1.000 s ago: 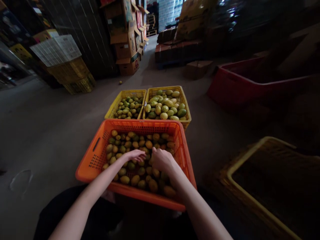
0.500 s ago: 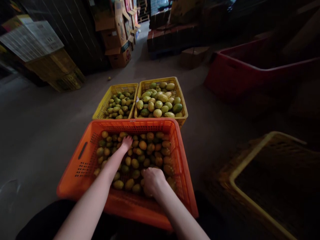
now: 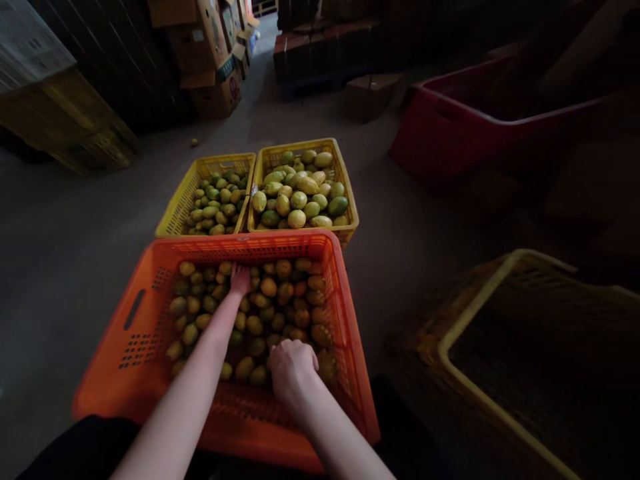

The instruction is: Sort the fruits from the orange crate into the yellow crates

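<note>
A large orange plastic crate [image 3: 345, 347] stands right in front of me, its bottom spread with oval, lemon-like fruits [image 3: 269, 287] in green, yellow and orange-brown. Toward the crate's far side my left hand [image 3: 241, 280] reaches down among the fruits, fingers stretched and slightly apart, with no fruit visibly gripped. My right hand [image 3: 294, 372] is nearer to me, above the fruits in the front right part. Its fingers are curled under and the back of the hand faces me, so whatever lies inside them is hidden.
Beyond the orange crate are two yellow crates: a left one [image 3: 173, 210] with small greenish fruits and a right one [image 3: 350, 207] with larger ones. Another yellow crate [image 3: 480, 387] stands at right, a red bin [image 3: 425, 133] behind it. Cardboard boxes [image 3: 215, 93] are stacked at the back.
The whole view has shifted, so the crates sit further left and slightly higher. My left hand stays among the far fruits; my right hand remains curled over the near ones.
</note>
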The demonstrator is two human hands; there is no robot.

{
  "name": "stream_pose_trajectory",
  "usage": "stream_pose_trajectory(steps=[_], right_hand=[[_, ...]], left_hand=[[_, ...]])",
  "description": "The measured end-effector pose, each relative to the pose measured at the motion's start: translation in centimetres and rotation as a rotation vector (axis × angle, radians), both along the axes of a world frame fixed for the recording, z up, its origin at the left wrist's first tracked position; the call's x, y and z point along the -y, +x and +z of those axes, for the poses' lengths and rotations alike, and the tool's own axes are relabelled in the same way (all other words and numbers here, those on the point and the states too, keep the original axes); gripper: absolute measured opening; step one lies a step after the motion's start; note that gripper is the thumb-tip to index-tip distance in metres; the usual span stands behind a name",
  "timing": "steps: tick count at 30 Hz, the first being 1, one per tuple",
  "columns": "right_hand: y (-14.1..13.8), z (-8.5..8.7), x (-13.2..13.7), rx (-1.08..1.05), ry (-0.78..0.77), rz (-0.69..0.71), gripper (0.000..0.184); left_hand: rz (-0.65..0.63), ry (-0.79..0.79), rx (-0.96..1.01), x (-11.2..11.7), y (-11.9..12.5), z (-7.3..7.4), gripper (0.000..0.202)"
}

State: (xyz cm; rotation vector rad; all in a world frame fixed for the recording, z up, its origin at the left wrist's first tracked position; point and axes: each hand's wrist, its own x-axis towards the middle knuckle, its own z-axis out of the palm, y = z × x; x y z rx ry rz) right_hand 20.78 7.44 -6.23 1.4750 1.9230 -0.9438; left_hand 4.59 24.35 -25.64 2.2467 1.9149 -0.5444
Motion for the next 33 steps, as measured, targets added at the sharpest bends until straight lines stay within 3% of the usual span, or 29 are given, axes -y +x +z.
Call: stream_pose_trajectory(steps=[6, 10, 15, 21, 24, 27, 30, 33], right_hand=[[-0.5, -0.5, -0.1, -0.037, 0.014, -0.002, 0.044], [-0.5, -0.4, 0.3, -0.048, 0.035, 0.014, 0.045], [-0.3, 0.1, 0.6, -0.031, 0.056, 0.024, 0.043], [-0.5, 0.3, 0.1, -0.022, 0.042, 0.034, 0.046], [-0.4, 1.0, -0.1, -0.042, 0.006, 0.04, 0.043], [-0.1, 2.2, -0.1, -0.086, 0.022, 0.104, 0.044], [0.1, 3.3, 0.1, -0.065, 0.062, 0.157, 0.049], [0.4, 3.6, 0.4, -0.021, 0.095, 0.148, 0.052]], left_hand=[[0.117, -0.032, 0.068, -1.3, 1.1, -0.1, 0.038], [0.241, -0.034, 0.104, -1.8, 2.3, -0.1, 0.054], [0.342, 0.018, 0.179, -0.7, 3.1, -0.5, 0.067], [0.413, -0.023, 0.358, -0.2, 2.6, 0.5, 0.045], [0.489, -0.101, 0.519, -0.1, 2.5, 2.3, 0.035], [0.592, -0.186, 0.817, 1.1, 2.7, 5.1, 0.029], [0.634, -0.271, 1.133, 3.4, 2.7, 9.2, 0.032], [0.639, -0.374, 1.374, 6.0, 1.9, 14.5, 0.041]])
